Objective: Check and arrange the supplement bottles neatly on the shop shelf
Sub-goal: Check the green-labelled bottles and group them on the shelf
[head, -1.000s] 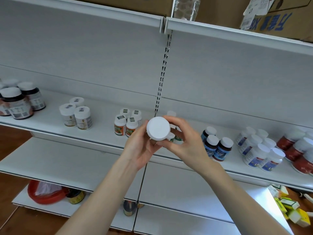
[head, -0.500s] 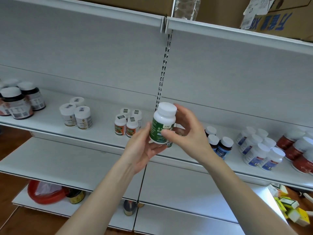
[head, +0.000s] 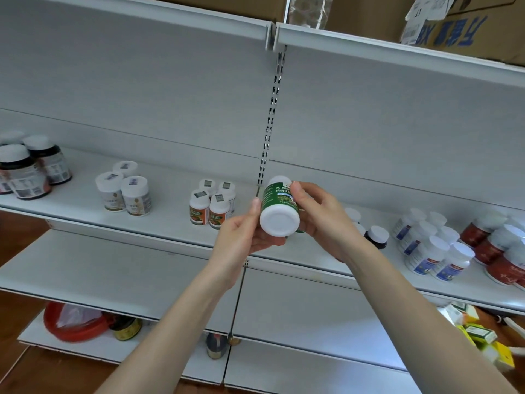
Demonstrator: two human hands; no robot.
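A white supplement bottle with a green label (head: 279,207) is held in front of the middle shelf (head: 170,220), tipped so its round white bottom faces me. My left hand (head: 241,237) grips it from the left and below. From the right my right hand (head: 318,214) holds it, thumb across the label. On the shelf stand grouped bottles: dark jars (head: 25,172) far left, white jars (head: 125,190), small orange-labelled bottles (head: 211,206), dark bottles (head: 376,237) partly hidden by my right wrist, blue-labelled white bottles (head: 431,248) and red jars (head: 497,248).
A slotted upright (head: 271,118) divides the grey back panel. Cardboard boxes (head: 460,27) sit on the top shelf. A lower shelf (head: 113,268) juts out under my arms. Below it lie a red bag (head: 71,322), small jars (head: 125,329) and yellow-green boxes (head: 477,331) at right.
The bottle went from cap facing me, to upright with its label showing, to now tipped the other way with its bottom facing me. Both hands kept hold throughout.
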